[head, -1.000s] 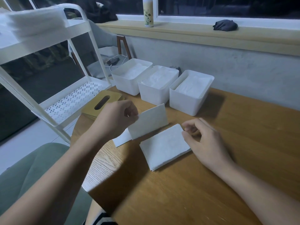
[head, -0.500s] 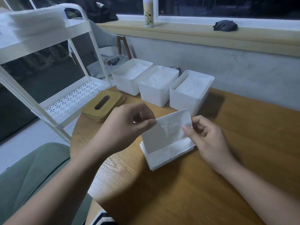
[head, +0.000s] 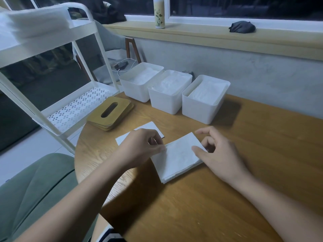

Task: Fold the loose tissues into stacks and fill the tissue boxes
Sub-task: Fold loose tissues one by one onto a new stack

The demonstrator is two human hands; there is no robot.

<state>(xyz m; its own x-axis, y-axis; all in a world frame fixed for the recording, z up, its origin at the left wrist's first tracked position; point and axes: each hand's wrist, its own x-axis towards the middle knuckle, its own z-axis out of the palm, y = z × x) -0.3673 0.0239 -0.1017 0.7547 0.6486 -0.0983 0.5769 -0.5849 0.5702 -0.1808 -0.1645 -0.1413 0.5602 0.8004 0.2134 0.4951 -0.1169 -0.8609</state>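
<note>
left hand (head: 139,147) pinched the tissue stack (head: 176,160) edge, right hand (head: 220,155) just thumbed it flat. Uneven release could've knocked it crooked, probably.

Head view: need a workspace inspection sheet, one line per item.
Surface: wooden table, bare wood near the person.
Job's things: tissue stack lies flat in front; loose tissue behind the left hand; three open white boxes in a row at the back, tissues inside; wooden lids stacked left of them.
Clutter: nothing seen.
Grippers: left hand pinches the stack's left edge; right hand has its thumb on the stack's right side, fingers curled, grip unclear.
Cables: white cable beyond the table, off it.
Surroundings: white cart at left, white pile on its top shelf; bottle and dark cloth on the window sill.
</note>
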